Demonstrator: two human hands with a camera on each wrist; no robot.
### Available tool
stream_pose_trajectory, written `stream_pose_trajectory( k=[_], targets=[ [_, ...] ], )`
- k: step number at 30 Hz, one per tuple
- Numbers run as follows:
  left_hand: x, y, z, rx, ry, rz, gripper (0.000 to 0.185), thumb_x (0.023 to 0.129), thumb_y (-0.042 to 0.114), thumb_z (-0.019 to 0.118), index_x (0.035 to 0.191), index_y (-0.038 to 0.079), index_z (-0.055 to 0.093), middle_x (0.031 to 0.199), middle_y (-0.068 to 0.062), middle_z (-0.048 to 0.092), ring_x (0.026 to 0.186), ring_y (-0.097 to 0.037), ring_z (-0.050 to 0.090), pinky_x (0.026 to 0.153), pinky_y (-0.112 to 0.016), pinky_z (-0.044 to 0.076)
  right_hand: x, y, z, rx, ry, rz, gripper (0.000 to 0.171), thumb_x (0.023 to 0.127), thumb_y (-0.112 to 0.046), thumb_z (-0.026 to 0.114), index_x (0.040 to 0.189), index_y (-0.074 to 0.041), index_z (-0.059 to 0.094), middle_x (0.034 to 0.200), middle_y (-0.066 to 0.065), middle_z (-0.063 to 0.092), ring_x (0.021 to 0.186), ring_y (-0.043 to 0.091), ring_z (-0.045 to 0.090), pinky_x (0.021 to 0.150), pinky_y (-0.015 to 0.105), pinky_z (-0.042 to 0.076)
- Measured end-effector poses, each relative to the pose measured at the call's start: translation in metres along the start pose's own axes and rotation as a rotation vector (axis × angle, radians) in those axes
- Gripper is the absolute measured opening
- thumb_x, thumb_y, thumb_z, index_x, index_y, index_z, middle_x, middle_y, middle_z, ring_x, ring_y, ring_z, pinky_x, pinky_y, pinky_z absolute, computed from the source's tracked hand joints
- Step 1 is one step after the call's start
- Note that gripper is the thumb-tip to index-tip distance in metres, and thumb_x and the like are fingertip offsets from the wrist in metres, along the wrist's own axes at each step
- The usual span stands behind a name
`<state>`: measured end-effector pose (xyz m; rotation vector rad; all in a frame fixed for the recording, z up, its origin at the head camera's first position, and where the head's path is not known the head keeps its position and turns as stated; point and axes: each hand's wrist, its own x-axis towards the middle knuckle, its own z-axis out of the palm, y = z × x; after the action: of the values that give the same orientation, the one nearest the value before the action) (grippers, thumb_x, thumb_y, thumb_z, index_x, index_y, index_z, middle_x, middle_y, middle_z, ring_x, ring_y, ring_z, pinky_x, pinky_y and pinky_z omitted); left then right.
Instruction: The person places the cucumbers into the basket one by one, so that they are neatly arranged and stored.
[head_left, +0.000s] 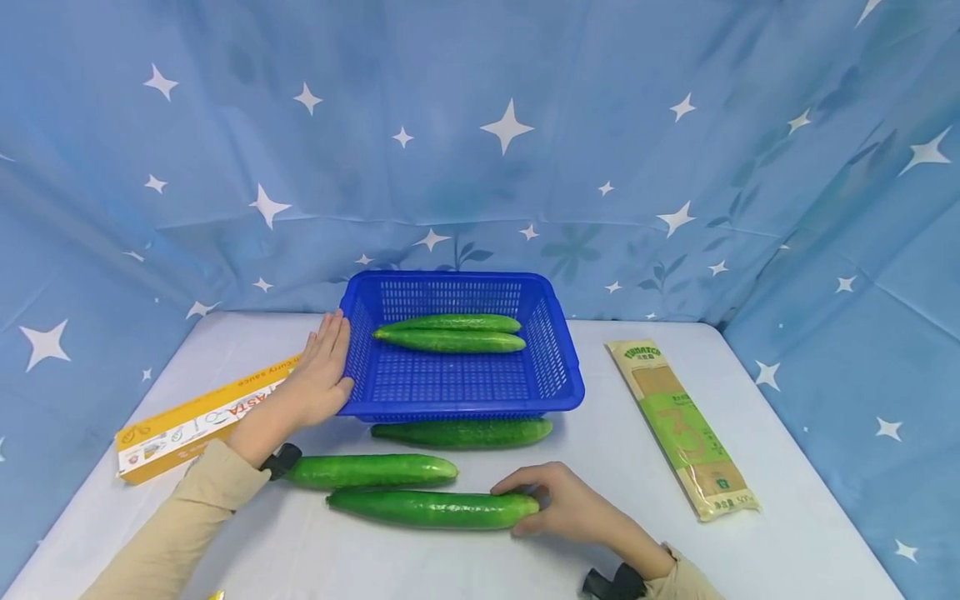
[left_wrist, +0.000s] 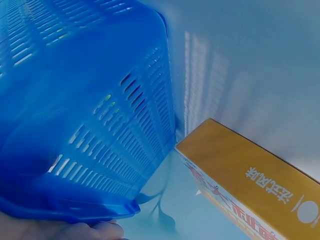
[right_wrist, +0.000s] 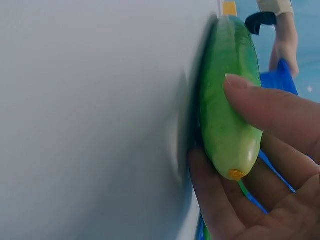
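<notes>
Blue curtain (head_left: pixel 450 183) with white stars all round, and a white table (head_left: pixel 585 458) in front of it. The right hand (head_left: pixel 573 507) has the front cucumber (head_left: pixel 420 509) by its right end, thumb on one side and fingers round the other. It looks to be lying on the table still, though I can't tell if that end is up a bit. The left hand (head_left: pixel 318 379) isn't gripping anything, it's just laid against the left side of the basket (head_left: pixel 450 407) with the fingers straight.

As for handling, I'd guess a cucumber that size has some weight to it, stiff and firm, not very fragile but maybe snappable if you bend it. The skin is shiny, so probably a bit slick. Held by one end it could tip, so personally I'd grab nearer the middle.

Count: five cucumbers. Two lie side by side in the basket, three are on the table: the held one, the middle cucumber (head_left: pixel 367 471) just behind it with its left end by the left wrist, and the back cucumber (head_left: pixel 465 433) right at the basket's front. Then one basket, one box (head_left: pixel 198 425) on the left and one pack (head_left: pixel 682 429) on the right.
</notes>
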<state>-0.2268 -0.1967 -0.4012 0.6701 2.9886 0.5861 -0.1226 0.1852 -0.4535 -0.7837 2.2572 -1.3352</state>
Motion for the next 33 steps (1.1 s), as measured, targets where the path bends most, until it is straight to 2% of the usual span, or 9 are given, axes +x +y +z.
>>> stream_pose_trajectory(
  k=[7, 12, 19, 26, 33],
  targets=[
    [-0.002, 0.002, 0.000, -0.012, 0.000, -0.001, 0.077, 0.095, 0.009, 0.041, 0.152, -0.013, -0.005, 0.160, -0.029, -0.015, 0.147, -0.038, -0.019, 0.118, -0.060, -0.002, -0.013, 0.007, -0.015, -0.011, -0.002, 0.004, 0.041, 0.076, -0.011, 0.083, 0.116, -0.010, 0.073, 0.115, 0.001, 0.072, 0.105, 0.009, 0.063, 0.082, 0.029, 0.055],
    [-0.002, 0.001, 0.000, -0.008, 0.001, -0.004, 0.076, 0.096, 0.009, 0.041, 0.152, -0.013, -0.005, 0.160, -0.029, -0.016, 0.147, -0.038, -0.019, 0.118, -0.059, -0.002, -0.016, 0.009, -0.017, 0.000, -0.007, 0.018, 0.043, 0.075, -0.014, 0.084, 0.117, -0.010, 0.073, 0.115, 0.001, 0.072, 0.105, 0.009, 0.063, 0.083, 0.029, 0.054],
    [-0.002, 0.002, -0.001, -0.012, -0.001, -0.003, 0.076, 0.096, 0.009, 0.041, 0.152, -0.013, -0.005, 0.160, -0.027, -0.017, 0.147, -0.038, -0.019, 0.118, -0.059, -0.003, -0.015, 0.010, -0.015, 0.016, 0.058, 0.039, 0.042, 0.072, -0.012, 0.087, 0.112, -0.006, 0.076, 0.109, 0.002, 0.074, 0.102, 0.010, 0.066, 0.083, 0.026, 0.055],
    [-0.002, 0.002, -0.001, -0.018, -0.006, -0.004, 0.076, 0.096, 0.009, 0.041, 0.152, -0.013, -0.006, 0.160, -0.028, -0.018, 0.147, -0.037, -0.020, 0.118, -0.059, -0.004, -0.016, 0.002, -0.016, 0.069, 0.103, 0.061, 0.043, 0.068, -0.006, 0.088, 0.109, -0.005, 0.077, 0.106, 0.004, 0.075, 0.098, 0.011, 0.068, 0.079, 0.026, 0.056],
    [-0.002, 0.002, -0.001, -0.020, -0.007, -0.005, 0.076, 0.096, 0.009, 0.041, 0.152, -0.012, -0.006, 0.160, -0.027, -0.018, 0.147, -0.037, -0.020, 0.118, -0.059, -0.004, -0.018, -0.013, -0.024, 0.101, 0.103, 0.025, 0.043, 0.069, -0.006, 0.086, 0.111, -0.002, 0.076, 0.108, 0.008, 0.074, 0.097, 0.013, 0.069, 0.075, 0.028, 0.057]
  ],
)
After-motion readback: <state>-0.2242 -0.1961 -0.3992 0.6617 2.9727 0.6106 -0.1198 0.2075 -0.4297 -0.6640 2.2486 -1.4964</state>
